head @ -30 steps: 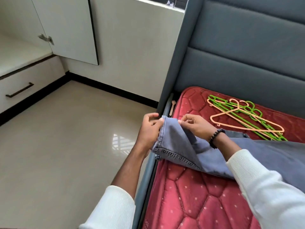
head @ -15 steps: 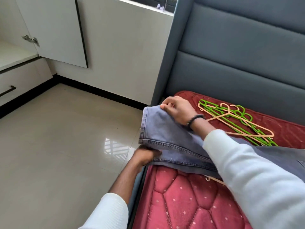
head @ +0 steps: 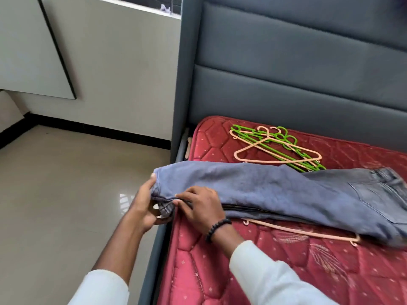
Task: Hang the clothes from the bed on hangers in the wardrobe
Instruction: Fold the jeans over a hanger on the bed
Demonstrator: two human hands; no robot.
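Grey-blue jeans [head: 275, 190] lie folded lengthwise across the red mattress [head: 286, 271], leg ends at the left edge, waistband at the right. My left hand [head: 144, 201] grips the leg hems from below at the bed's edge. My right hand [head: 199, 204] lies on top of the jeans and pinches the folded edge next to the left hand. A peach hanger [head: 301, 231] lies under the jeans, its bar showing in front of them. A pile of green and peach hangers [head: 277, 148] rests near the headboard.
A grey padded headboard [head: 297, 62] rises behind the mattress. The grey bed frame [head: 154, 260] runs along the left side. Beige tiled floor [head: 66, 205] lies to the left, with a white wardrobe door [head: 33, 51] at the upper left.
The jeans' leg ends were folded over and now lie flat across the mattress. My right hand came from the far fold back to the near edge beside the left hand. The view swung right.
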